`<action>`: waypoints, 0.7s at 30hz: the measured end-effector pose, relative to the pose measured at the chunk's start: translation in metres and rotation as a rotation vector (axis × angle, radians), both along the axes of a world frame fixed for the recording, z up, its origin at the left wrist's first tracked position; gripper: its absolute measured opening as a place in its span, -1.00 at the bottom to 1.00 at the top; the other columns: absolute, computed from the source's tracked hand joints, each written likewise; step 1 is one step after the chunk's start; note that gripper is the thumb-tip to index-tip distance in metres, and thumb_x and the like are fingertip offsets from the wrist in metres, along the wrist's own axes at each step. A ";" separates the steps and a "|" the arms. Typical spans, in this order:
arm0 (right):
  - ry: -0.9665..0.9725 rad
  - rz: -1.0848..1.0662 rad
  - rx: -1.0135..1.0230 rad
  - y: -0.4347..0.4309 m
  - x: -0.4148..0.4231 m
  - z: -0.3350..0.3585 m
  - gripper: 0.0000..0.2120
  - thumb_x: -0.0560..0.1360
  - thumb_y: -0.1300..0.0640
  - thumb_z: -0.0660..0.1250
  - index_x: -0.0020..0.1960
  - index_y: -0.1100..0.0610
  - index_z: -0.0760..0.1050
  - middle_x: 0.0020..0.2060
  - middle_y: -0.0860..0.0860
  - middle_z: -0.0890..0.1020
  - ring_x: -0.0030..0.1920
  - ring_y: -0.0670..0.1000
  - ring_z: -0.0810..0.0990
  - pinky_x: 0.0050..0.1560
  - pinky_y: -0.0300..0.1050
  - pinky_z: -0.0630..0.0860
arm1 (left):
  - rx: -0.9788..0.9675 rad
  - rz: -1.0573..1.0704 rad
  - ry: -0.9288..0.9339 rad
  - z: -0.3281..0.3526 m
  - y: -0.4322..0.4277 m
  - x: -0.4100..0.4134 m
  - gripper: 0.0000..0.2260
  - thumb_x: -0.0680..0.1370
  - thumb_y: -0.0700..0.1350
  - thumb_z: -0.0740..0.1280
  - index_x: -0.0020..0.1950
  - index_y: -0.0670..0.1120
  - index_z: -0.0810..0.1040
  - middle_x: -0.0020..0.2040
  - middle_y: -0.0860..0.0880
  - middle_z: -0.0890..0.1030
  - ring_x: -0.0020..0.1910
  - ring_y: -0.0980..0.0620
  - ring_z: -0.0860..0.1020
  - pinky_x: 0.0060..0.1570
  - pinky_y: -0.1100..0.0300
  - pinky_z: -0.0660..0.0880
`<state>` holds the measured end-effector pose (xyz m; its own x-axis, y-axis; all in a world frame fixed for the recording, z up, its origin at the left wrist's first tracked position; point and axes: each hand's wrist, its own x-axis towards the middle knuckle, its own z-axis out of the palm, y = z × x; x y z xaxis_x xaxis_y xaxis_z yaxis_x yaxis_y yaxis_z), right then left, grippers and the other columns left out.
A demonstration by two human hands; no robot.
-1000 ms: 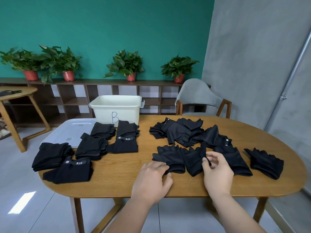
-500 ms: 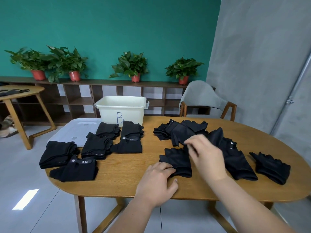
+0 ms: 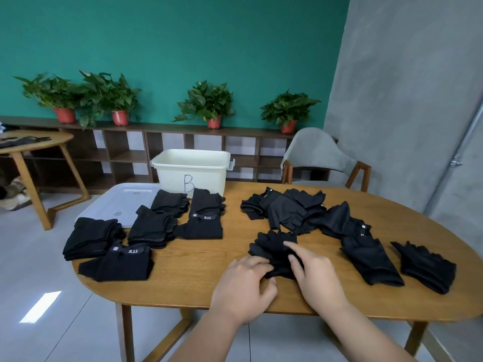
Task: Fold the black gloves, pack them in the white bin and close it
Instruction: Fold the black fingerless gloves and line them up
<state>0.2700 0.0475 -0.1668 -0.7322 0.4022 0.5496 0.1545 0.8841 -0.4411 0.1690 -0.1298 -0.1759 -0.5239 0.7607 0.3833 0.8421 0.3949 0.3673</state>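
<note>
A folded pair of black gloves (image 3: 273,248) lies near the table's front edge, one half laid over the other. My left hand (image 3: 244,286) presses its near left corner. My right hand (image 3: 317,276) lies flat on its right side, fingers stretched across it. Several folded glove stacks (image 3: 149,228) sit at the left. A loose heap of gloves (image 3: 287,210) lies behind my hands, and more gloves (image 3: 371,259) lie to the right. The open white bin (image 3: 192,168), marked B, stands at the back. Its white lid (image 3: 122,202) lies flat to the left.
The oval wooden table (image 3: 407,301) has bare wood around my hands. A grey chair (image 3: 317,155) stands behind the table at the right. A second round table (image 3: 34,142) stands at far left, and potted plants (image 3: 206,104) line a low shelf.
My right hand swept the right glove leftward over the left glove, then came down flat on the stack. My left hand stayed at the near corner.
</note>
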 end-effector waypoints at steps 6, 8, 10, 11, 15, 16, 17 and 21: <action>0.364 -0.232 -0.084 -0.010 -0.013 0.035 -0.64 0.67 0.11 0.31 0.46 0.01 0.54 -0.07 -0.08 0.72 -0.22 -0.16 0.65 -0.15 -0.35 0.53 | 0.003 0.002 -0.002 0.002 -0.001 0.000 -0.53 0.61 0.20 0.12 0.40 0.11 0.63 0.41 0.22 0.55 0.39 0.18 0.43 0.46 0.20 0.28; 0.344 -0.103 0.072 -0.008 -0.018 0.031 -0.60 0.62 0.24 0.38 0.45 0.05 0.56 0.26 -0.08 0.67 0.22 -0.10 0.66 0.27 -0.21 0.56 | -0.003 0.001 -0.004 0.002 -0.001 0.000 -0.52 0.61 0.20 0.12 0.40 0.10 0.63 0.40 0.22 0.55 0.39 0.18 0.43 0.46 0.20 0.28; 0.085 0.087 0.225 -0.003 -0.021 0.015 -0.56 0.59 0.31 0.40 0.43 0.04 0.58 0.40 -0.05 0.58 0.43 -0.05 0.54 0.45 -0.12 0.45 | -0.017 0.003 0.002 0.002 0.000 0.000 -0.52 0.60 0.20 0.12 0.40 0.10 0.63 0.39 0.21 0.56 0.38 0.15 0.45 0.45 0.17 0.30; -0.080 0.141 0.242 -0.001 -0.022 0.006 -0.57 0.63 0.28 0.37 0.45 0.00 0.56 0.43 -0.05 0.56 0.46 -0.04 0.51 0.47 -0.14 0.42 | -0.021 0.004 0.007 0.001 0.000 0.000 -0.52 0.60 0.20 0.12 0.39 0.10 0.64 0.38 0.20 0.57 0.37 0.14 0.46 0.44 0.14 0.32; -0.164 0.142 0.147 0.006 -0.017 -0.018 -0.62 0.67 0.20 0.32 0.45 -0.03 0.55 0.40 -0.09 0.60 0.43 -0.10 0.52 0.38 -0.25 0.44 | -0.016 0.002 0.009 0.001 0.001 0.000 -0.53 0.61 0.19 0.12 0.39 0.11 0.64 0.37 0.20 0.57 0.36 0.15 0.46 0.44 0.14 0.32; -0.131 0.136 0.146 0.006 -0.016 -0.018 -0.62 0.65 0.21 0.35 0.43 -0.03 0.57 0.37 -0.10 0.62 0.41 -0.10 0.54 0.35 -0.25 0.46 | -0.012 0.004 0.010 0.002 0.001 0.000 -0.53 0.62 0.19 0.12 0.39 0.11 0.65 0.38 0.20 0.57 0.37 0.15 0.46 0.44 0.15 0.31; -0.105 0.130 0.155 0.007 -0.015 -0.019 -0.62 0.64 0.22 0.37 0.42 -0.03 0.58 0.36 -0.10 0.63 0.39 -0.10 0.56 0.33 -0.25 0.47 | -0.011 0.005 0.012 0.002 0.001 0.001 -0.53 0.62 0.19 0.12 0.38 0.11 0.65 0.38 0.20 0.57 0.37 0.16 0.46 0.44 0.17 0.30; 0.020 0.098 0.216 0.004 -0.011 -0.025 -0.54 0.53 0.30 0.50 0.39 0.02 0.61 0.32 -0.09 0.65 0.33 -0.10 0.61 0.30 -0.20 0.55 | -0.007 0.006 0.001 0.001 0.001 0.001 -0.54 0.64 0.20 0.10 0.37 0.12 0.65 0.38 0.22 0.57 0.38 0.18 0.46 0.43 0.19 0.29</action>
